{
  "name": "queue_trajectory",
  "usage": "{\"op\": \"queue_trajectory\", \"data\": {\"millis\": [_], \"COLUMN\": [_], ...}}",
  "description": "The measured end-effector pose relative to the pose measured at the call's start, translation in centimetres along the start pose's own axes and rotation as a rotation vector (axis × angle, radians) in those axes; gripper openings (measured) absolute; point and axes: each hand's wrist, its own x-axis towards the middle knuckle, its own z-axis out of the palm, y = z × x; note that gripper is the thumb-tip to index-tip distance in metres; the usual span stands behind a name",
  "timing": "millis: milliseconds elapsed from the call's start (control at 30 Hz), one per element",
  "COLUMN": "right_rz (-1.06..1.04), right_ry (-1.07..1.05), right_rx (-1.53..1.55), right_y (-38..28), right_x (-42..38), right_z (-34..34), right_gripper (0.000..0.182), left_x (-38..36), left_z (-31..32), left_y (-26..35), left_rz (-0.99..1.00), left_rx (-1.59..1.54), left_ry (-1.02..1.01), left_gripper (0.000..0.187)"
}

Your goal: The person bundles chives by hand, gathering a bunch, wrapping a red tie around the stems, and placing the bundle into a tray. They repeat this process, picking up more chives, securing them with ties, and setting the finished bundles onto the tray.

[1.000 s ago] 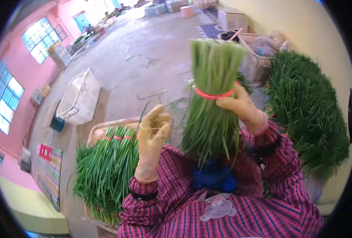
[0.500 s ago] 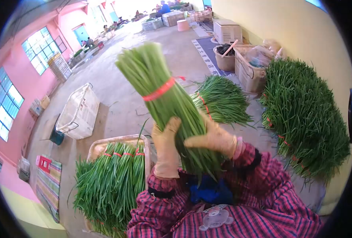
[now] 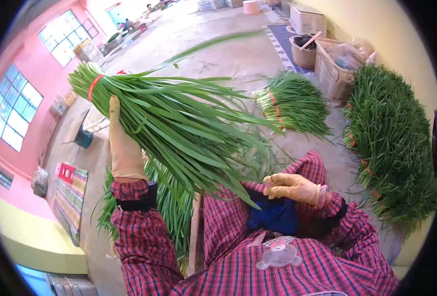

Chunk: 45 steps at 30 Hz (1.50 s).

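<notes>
A large bunch of long green stalks (image 3: 164, 116), tied with a red band near its pale end, spreads across the view at the left and centre. My left hand (image 3: 122, 138), in a pale yellow glove, grips it from below near the band. The leafy ends fan out to the right. Near my lap, my right hand (image 3: 293, 188), gloved too, is off the bunch, with its fingers partly curled and apart and nothing visible in them. One loose blade (image 3: 213, 44) is above the bunch, blurred.
Tied bunches fill a tray (image 3: 196, 232) at lower left. Another green pile (image 3: 297, 103) lies on the floor, and a big heap (image 3: 391, 148) lines the right wall. Behind are a crate (image 3: 334, 74), a bucket (image 3: 303, 53) and a carton (image 3: 307, 20). People sit far off.
The bunch has swung left and tipped from near upright to slanting, held by my left hand. My right hand has let go and moved down. The view has shifted.
</notes>
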Motion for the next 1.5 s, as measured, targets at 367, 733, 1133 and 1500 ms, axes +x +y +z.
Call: {"op": "queue_trajectory", "data": {"millis": [367, 733, 1133, 1500], "right_rz": [0.029, 0.031, 0.214, 0.295], "right_ry": [-0.079, -0.2, -0.23, -0.244], "right_rx": [0.005, -0.022, 0.08, 0.02], "right_y": [-3.0, -5.1, -2.8, -3.8], "right_x": [1.9, 3.6, 10.7, 16.9], "right_z": [3.7, 7.1, 6.5, 4.2], "right_gripper": [0.044, 0.038, 0.037, 0.038], "left_x": [-7.9, -15.1, -2.7, 7.0], "left_z": [-7.9, -16.3, -26.2, -37.7], "left_y": [13.3, 30.9, 15.8, -3.4], "left_rz": [0.223, 0.373, 0.156, -0.36], "left_rx": [0.343, 1.164, 2.24, 1.87], "left_ry": [0.308, 0.423, 0.108, 0.131], "left_gripper": [0.041, 0.041, 0.065, 0.058]}}
